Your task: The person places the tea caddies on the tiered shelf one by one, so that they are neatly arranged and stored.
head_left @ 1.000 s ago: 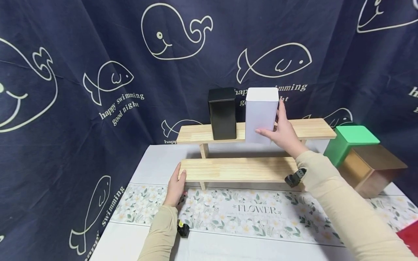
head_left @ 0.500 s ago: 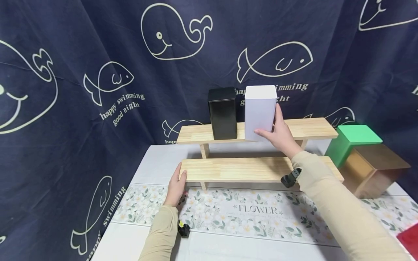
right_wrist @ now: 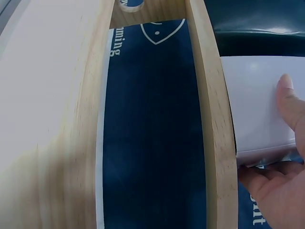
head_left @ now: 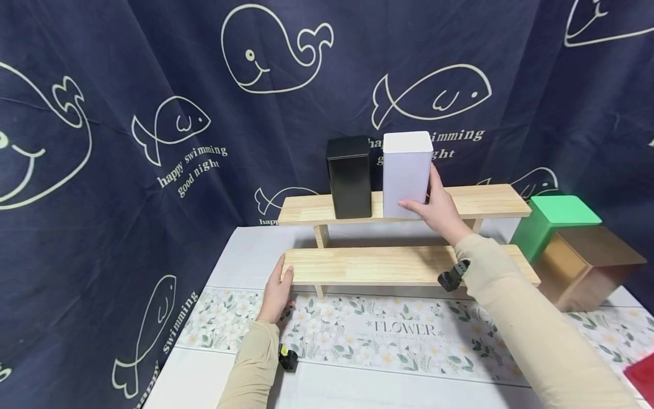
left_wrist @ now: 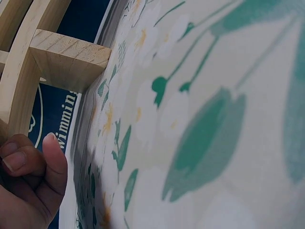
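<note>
A tall white rectangular canister (head_left: 406, 170) stands upright on the upper board (head_left: 485, 199) of a two-step wooden shelf. My right hand (head_left: 441, 210) grips it from the right, thumb on its front face. The right wrist view shows the thumb on one face of the white canister (right_wrist: 259, 105) and the fingers round its side. Just left of it stands a similar black canister (head_left: 349, 179), with a narrow gap between them. At the left end of the lower board (head_left: 368, 266), my left hand (head_left: 276, 292) holds the board's edge; its fingers look curled in the left wrist view.
On the right, a green box (head_left: 559, 218) stands behind a brown box (head_left: 590, 264), both beside the shelf. A flower-print strip (head_left: 403, 341) crosses the white table in front. A red item (head_left: 641, 375) shows at the right edge. Dark printed cloth (head_left: 306, 113) hangs behind.
The white canister has moved slightly left, nearer the black one, and sits back on the upper board. My right hand went along with it. My left hand has stayed at the lower board's end.
</note>
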{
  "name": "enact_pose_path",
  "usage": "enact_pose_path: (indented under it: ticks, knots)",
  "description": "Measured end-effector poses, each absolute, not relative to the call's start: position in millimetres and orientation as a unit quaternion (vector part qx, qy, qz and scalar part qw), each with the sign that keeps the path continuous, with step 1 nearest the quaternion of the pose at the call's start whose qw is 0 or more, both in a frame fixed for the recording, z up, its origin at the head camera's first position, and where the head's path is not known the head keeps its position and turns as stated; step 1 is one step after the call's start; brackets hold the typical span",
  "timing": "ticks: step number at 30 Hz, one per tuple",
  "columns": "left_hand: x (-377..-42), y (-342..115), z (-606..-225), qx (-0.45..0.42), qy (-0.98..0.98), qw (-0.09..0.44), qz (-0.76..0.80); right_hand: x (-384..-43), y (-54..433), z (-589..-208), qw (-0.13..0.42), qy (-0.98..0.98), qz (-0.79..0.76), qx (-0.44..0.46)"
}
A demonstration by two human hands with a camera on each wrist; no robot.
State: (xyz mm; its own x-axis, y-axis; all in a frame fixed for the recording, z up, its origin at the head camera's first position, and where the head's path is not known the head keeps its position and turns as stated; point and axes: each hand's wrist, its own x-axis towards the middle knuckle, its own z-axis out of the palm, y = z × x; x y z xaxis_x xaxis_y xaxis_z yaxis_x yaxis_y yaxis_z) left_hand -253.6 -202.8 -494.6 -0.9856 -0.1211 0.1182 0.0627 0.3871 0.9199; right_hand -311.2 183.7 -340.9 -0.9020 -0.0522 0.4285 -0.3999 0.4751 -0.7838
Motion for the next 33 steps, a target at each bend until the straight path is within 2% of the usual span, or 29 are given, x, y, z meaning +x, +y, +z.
enact_pose_path:
  ticks: [17,33]
  knots:
    - [-251,-201,-494,0.028,-0.828,0.074,-0.555,-305,190,-344,0.15,-0.844,0.5,0.126]
    - [-249,-202,-495,0.028,-0.819,0.066,-0.569,-243,232,-348,0.153,-0.831,0.523,0.113]
